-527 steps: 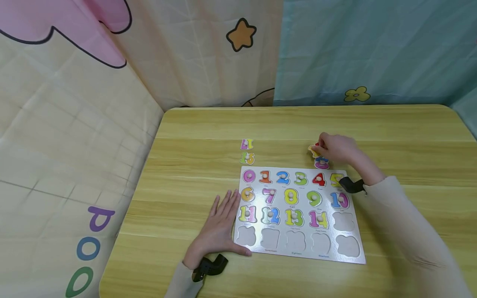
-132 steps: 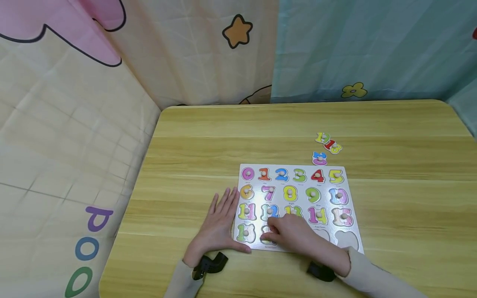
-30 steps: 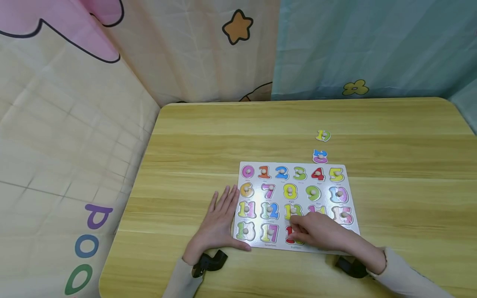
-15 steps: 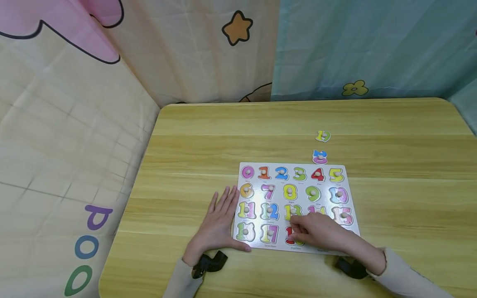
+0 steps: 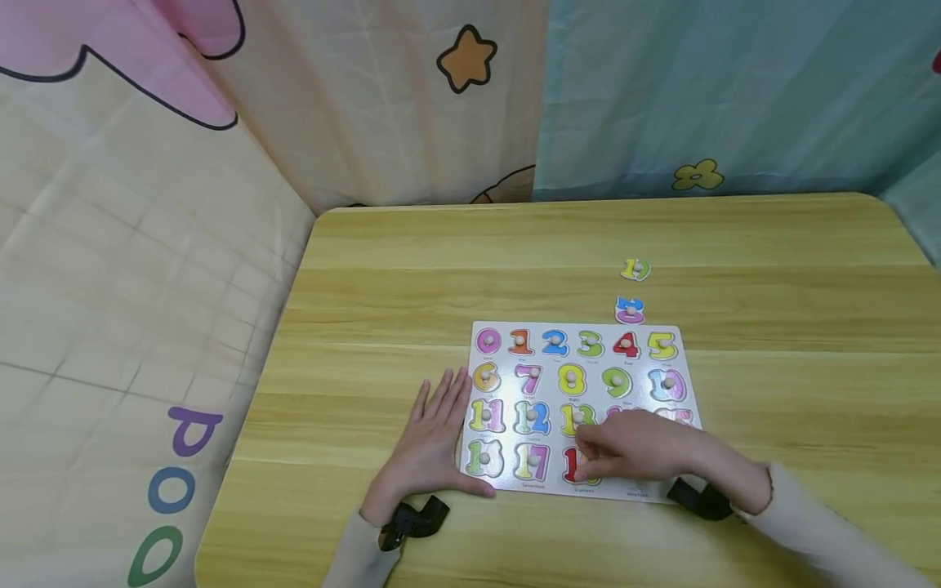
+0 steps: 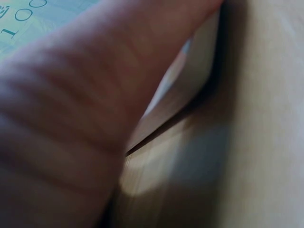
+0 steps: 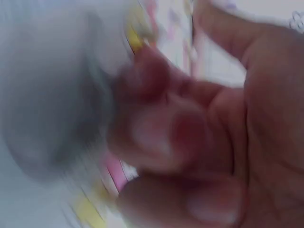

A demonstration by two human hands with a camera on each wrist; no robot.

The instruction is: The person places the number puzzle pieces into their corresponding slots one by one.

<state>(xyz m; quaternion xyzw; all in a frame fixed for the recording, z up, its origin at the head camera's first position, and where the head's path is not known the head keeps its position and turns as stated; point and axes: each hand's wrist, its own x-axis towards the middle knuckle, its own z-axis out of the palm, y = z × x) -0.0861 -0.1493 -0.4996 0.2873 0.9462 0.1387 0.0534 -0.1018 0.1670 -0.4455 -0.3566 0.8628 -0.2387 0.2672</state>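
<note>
A white number puzzle board (image 5: 547, 486) lies near the table's front, with knobbed number pieces in its recesses. My left hand (image 5: 430, 453) rests flat at the board's left edge, fingers spread and the thumb over the lower left corner. Bent fingers of my right hand (image 5: 639, 445) are at the red-and-yellow number 18 piece (image 5: 570, 464), which sits at its bottom-row recess. The hand hides part of that piece and the recesses to its right. Blur in the right wrist view shows curled fingers (image 7: 161, 137) but leaves their grip on the knob unclear.
Behind the board, the number 19 piece (image 5: 635, 269) and the number 20 piece (image 5: 630, 310) lie loose on the wooden table (image 5: 382, 286). The 20 is turned sideways, close to the board's back edge. Curtains (image 5: 397, 106) hang beyond the table.
Over the longer span, pieces 15, 16 and 17 went into the board, and 18 left the table for its recess. Within the last half second my right hand shifted slightly right; the left stayed put.
</note>
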